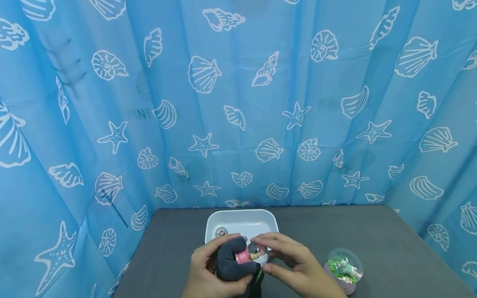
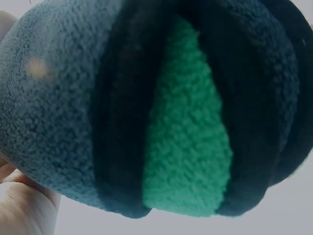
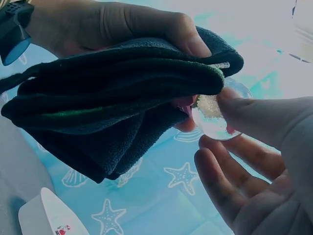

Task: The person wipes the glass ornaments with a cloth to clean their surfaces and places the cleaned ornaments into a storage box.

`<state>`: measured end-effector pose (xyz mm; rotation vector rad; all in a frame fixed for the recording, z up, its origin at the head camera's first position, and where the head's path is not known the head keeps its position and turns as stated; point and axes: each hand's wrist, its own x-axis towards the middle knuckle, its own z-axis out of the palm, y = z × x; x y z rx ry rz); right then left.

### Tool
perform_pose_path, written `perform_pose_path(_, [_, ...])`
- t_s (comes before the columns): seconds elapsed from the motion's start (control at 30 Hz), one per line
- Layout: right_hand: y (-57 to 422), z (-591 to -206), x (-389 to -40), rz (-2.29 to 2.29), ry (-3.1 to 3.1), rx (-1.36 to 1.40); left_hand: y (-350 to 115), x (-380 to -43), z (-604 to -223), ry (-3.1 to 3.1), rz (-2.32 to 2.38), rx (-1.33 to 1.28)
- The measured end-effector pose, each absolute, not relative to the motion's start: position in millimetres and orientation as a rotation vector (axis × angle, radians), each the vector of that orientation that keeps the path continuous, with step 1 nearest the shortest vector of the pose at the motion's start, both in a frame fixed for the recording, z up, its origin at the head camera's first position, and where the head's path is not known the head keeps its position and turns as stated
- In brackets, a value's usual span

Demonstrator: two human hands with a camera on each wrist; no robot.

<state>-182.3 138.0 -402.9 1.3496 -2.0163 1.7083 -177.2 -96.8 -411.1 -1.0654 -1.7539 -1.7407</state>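
Observation:
My left hand [image 1: 203, 267] grips a folded dark grey cloth [image 1: 228, 267], which wraps around the pink base of a small snow globe [image 1: 258, 253]. On the globe's clear ball, my right hand [image 1: 298, 263] holds with thumb and fingers. In the right wrist view, the thumb presses the near side of the glass ball [image 3: 215, 115], and the cloth [image 3: 122, 93] covers most of the base. The left wrist view is filled by the cloth's fuzzy grey side, black edging and a green inner face [image 2: 188, 132].
A white tray [image 1: 257, 215] stands behind the hands, with a small clear ball [image 1: 221, 231] holding a red figure inside. Right of my right hand, a larger snow globe [image 1: 344, 267] with green contents sits on the grey table [image 1: 160, 248]. A blue shell-print curtain [image 1: 238, 165] hangs behind.

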Motion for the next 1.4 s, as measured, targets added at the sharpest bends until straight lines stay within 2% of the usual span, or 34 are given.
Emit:
perform_pose_path(0.4, [136,-403,-183,1.765,-2.174,1.107,-94,-178,-410,-1.774,-1.691,-1.099])
perform_pose_path(0.9, [135,-396,-181,1.936,-2.252,0.96,-87,-176,-408,-1.762,-1.682,-1.155])
perform_pose_path(1.4, [146,-396,-184,2.195,-2.282,1.162,-87,-173,-399,-1.716,-1.592,-1.184])
